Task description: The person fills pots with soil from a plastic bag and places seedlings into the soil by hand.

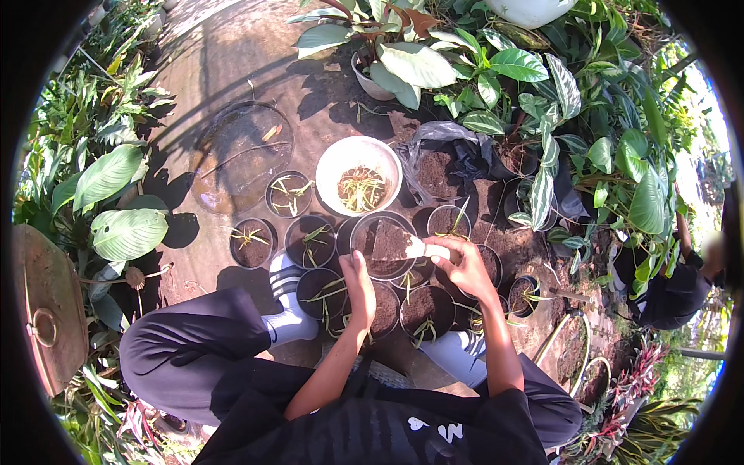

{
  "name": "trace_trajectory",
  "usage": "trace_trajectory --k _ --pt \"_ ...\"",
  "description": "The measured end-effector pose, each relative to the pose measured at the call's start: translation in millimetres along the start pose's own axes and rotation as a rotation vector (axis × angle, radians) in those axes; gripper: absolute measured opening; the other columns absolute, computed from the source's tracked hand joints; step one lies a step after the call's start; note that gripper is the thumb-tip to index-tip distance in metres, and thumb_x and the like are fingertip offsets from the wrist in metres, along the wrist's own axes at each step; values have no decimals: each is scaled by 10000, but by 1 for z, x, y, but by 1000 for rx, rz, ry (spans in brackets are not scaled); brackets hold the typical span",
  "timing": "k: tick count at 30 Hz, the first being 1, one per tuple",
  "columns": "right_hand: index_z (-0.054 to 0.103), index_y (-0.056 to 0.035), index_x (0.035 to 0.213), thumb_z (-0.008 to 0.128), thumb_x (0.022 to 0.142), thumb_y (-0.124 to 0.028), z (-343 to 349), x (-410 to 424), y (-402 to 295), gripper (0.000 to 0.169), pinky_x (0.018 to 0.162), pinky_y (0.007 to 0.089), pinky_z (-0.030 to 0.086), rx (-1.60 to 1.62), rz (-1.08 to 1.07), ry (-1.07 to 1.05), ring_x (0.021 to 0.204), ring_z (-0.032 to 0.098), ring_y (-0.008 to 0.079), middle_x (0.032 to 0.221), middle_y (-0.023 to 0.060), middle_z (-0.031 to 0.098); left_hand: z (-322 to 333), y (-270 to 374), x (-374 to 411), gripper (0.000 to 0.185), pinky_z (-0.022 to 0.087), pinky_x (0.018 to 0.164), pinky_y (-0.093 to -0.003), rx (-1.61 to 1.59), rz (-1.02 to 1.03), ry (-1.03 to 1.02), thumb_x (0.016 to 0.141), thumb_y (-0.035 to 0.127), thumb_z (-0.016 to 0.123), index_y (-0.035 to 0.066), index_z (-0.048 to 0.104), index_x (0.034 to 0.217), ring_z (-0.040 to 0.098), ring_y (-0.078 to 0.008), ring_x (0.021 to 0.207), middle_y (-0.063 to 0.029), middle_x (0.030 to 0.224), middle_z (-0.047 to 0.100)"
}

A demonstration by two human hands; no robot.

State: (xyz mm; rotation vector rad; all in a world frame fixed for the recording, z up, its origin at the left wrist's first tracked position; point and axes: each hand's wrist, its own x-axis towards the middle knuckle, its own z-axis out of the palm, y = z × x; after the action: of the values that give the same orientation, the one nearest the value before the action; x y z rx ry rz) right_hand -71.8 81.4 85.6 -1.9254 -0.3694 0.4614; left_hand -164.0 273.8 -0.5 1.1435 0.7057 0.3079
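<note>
My right hand [461,264] grips the light handle of a soil-covered trowel [401,247], whose blade lies over a black plastic pot of soil [381,270]. At that pot's left side is my left hand [359,290], with its thumb up against the rim; its grip is partly hidden. Several black pots with soil and small green seedlings stand around, among them one at the left [253,243] and one below the hands [427,314]. Behind the held pot, a white bucket [325,180] contains loose pale-green seedlings. To its right sits an opened black plastic bag [415,151] with dark soil in it.
A shallow round basin with water [244,157] lies at the upper left. Leafy potted plants line both sides. Near my right knee is a hose [584,349]; at the far left stands a brown container with a ring [52,314]. Another person [677,296] is at the far right.
</note>
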Motion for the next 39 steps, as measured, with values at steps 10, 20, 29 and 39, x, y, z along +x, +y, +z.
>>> trace_trajectory --k 10,20,29,39 --pt "714 -44 1167 684 841 28 -9 -3 -1 336 856 326 517 -205 -67 56 960 674 185 1087 120 721 0 -3 -1 346 319 742 -271 -7 -20 2 1077 413 447 79 402 999 287 -80 806 17 895 320" --pt "709 -60 1174 693 841 -13 -12 -4 -13 336 969 401 474 -81 40 -63 1042 660 311 1072 148 716 -1 -14 2 313 310 753 -261 -116 9 35 1084 384 441 88 398 991 289 -81 811 18 898 313" --pt "724 -55 1133 687 833 -17 -10 -6 -20 305 923 383 500 -152 33 -6 1013 678 294 1057 149 726 1 3 -3 302 324 783 -258 -4 -49 -26 1083 370 450 89 398 986 311 -87 823 18 904 325" --pt "732 -106 1152 698 834 -55 -20 -8 -24 325 1013 422 452 -211 44 -49 1099 632 345 1138 132 711 2 -4 -3 312 319 813 -267 -24 -32 -54 1088 374 425 91 384 963 303 -96 842 11 914 309"
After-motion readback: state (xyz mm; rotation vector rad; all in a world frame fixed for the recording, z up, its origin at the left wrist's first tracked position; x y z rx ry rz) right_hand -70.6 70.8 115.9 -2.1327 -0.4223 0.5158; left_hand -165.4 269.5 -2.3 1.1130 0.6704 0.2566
